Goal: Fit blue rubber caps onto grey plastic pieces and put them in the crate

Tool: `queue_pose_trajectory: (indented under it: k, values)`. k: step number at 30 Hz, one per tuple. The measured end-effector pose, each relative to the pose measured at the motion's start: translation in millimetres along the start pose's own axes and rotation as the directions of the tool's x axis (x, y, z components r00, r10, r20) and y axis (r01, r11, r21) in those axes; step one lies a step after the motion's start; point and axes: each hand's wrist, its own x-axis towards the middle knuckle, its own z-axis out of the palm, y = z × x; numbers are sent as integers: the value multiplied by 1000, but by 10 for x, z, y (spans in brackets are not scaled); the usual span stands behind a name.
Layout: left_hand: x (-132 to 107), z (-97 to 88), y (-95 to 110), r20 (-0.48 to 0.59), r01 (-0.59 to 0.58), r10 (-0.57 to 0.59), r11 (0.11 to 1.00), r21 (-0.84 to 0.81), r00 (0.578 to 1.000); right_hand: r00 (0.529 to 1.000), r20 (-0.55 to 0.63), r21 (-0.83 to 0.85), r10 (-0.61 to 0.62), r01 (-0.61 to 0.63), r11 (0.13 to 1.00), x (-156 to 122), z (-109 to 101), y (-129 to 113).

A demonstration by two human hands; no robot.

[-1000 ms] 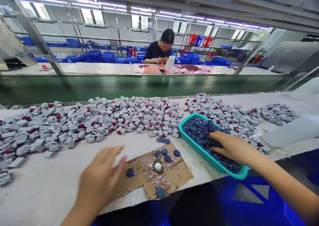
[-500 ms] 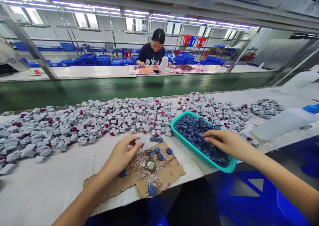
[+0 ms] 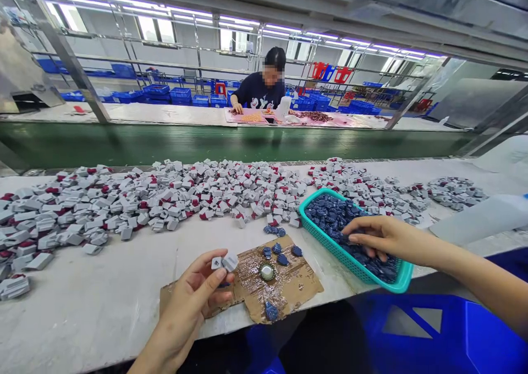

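Observation:
My left hand (image 3: 196,294) is over the left end of the cardboard, its thumb and fingers closed on a small light grey plastic piece (image 3: 229,262). Inside the teal basket (image 3: 330,251), my right hand (image 3: 379,236) has bent fingers among many dark blue plastic pieces (image 3: 328,212). Its fingertips are down in the heap, and whatever they pinch is hidden. On the wet, shiny cardboard (image 3: 303,286) sits a metal bottle cap (image 3: 267,271), with several dark blue pieces (image 3: 271,310) around it. A few more blue pieces (image 3: 274,230) rest just behind the cardboard.
A long heap of light grey and dark red pieces (image 3: 165,195) spreads along the back of the white table (image 3: 82,308). Beyond it runs a green conveyor belt (image 3: 185,146). A translucent plastic bottle (image 3: 478,218) lies at the right. Across the belt, a person (image 3: 259,91) works.
My left hand has turned and drawn closer to me, bringing the grey piece into plain sight. My right hand stays in the basket, its fingers deeper among the blue pieces. The view has swung slightly left.

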Motion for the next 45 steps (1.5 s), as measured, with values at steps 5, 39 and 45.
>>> queue_pose_trajectory:
  k: [5, 39, 45]
  values:
    - [-70, 14, 17, -50, 116, -129, 971, -211, 990, 986, -22, 4, -166, 166, 986, -9, 254, -447]
    - [-220, -91, -49, -128, 63, -84, 986, -156, 988, 983, 166, 681, -80, -56, 731, 168, 1101, -830]
    - [-230, -59, -42, -188, 38, -77, 978, -205, 979, 983, 176, 673, -54, -80, 735, 155, 1064, -847]
